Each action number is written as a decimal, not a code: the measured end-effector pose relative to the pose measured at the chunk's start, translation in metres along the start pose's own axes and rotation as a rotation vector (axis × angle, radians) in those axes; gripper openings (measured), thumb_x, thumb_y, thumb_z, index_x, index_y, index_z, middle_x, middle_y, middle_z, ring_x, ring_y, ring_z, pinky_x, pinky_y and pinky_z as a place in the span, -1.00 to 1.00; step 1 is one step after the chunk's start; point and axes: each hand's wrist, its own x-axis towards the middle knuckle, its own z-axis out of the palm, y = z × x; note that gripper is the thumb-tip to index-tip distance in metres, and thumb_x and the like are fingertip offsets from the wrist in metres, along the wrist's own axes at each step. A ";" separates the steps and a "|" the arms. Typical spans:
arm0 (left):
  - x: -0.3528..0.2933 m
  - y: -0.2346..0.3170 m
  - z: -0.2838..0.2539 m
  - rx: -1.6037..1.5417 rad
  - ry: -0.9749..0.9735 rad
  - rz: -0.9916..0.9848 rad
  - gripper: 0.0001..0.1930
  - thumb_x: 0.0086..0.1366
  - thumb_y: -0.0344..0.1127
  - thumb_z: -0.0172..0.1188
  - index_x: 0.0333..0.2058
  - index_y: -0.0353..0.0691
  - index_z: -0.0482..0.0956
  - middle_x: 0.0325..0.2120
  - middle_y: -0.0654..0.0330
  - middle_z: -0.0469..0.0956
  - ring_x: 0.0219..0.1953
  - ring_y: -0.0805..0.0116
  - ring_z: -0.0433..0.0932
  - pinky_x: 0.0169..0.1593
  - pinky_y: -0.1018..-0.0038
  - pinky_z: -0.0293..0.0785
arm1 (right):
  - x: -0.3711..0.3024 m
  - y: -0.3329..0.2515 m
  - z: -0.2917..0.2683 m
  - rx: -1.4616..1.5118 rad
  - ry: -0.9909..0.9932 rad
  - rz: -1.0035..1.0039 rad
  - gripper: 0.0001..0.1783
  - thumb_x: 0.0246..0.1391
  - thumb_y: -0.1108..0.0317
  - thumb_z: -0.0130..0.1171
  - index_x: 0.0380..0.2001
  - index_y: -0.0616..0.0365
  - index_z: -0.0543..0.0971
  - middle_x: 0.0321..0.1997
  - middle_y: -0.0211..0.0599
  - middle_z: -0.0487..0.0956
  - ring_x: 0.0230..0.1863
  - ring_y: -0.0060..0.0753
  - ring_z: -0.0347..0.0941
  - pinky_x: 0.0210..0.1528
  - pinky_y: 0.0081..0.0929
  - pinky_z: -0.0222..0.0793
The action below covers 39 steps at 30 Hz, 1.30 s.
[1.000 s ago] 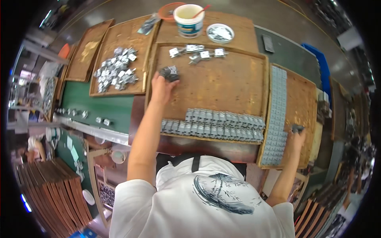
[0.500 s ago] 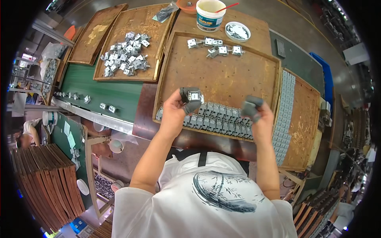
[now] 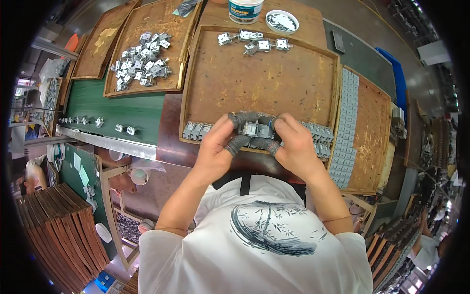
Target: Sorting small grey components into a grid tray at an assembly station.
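Both hands meet over the near edge of a wooden tray (image 3: 259,78), pinching one small grey metal part (image 3: 255,130) between them. My left hand (image 3: 219,143) grips its left side and my right hand (image 3: 291,142) its right side, both with grey fingertip covers. Under the hands a row of finished grey parts (image 3: 320,139) lines the tray's near edge. A few loose parts (image 3: 254,41) lie at the tray's far edge.
A second tray with a heap of metal parts (image 3: 142,61) sits to the left beside a green conveyor belt (image 3: 112,110). A right-hand tray holds a column of grey parts (image 3: 345,127). A white tub (image 3: 245,10) and a small dish (image 3: 281,20) stand at the back. Stacked wooden trays (image 3: 63,230) lie lower left.
The hands, each carrying a part apart from the other, have come together over the row at the tray's near edge and now hold one part jointly. The view has tilted down slightly.
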 end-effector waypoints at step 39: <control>0.091 -0.101 -0.093 0.522 -0.235 -0.546 -0.52 0.09 -0.63 0.13 0.05 -0.29 0.49 -0.18 0.24 0.55 -0.16 0.42 0.54 -0.06 0.51 0.48 | -0.269 0.249 -0.118 -0.484 0.307 1.171 -0.57 0.09 0.13 0.18 -0.09 0.21 0.62 -0.20 0.06 0.66 -0.14 -0.09 0.60 -0.04 -0.26 0.43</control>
